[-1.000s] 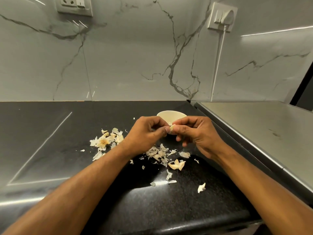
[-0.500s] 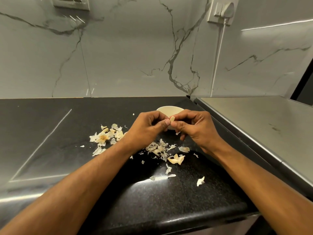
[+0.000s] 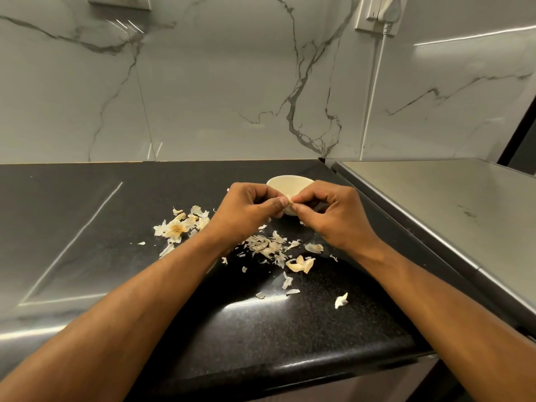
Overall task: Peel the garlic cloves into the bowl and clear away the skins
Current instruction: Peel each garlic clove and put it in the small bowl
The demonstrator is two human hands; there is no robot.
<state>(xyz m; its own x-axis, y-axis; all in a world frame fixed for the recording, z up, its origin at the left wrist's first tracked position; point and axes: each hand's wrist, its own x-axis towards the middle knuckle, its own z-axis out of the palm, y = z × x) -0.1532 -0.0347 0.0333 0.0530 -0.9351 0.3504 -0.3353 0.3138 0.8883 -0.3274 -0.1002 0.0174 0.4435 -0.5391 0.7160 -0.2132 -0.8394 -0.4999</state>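
My left hand and my right hand meet in front of a small cream bowl on the black counter. Between their fingertips they pinch a small garlic clove, mostly hidden by the fingers. The bowl's inside is out of sight behind the hands. Dry garlic skins lie scattered on the counter just below the hands. A second heap of skins with the bulb's root base lies to the left.
The black granite counter ends at a rounded front edge near me. A raised steel surface runs along the right. A marble wall stands behind, with a plugged socket and its white cable.
The view tilted up a little, so the hands sit lower in frame. Both hands stay together on the clove by the bowl, fingers shifting slightly around it.
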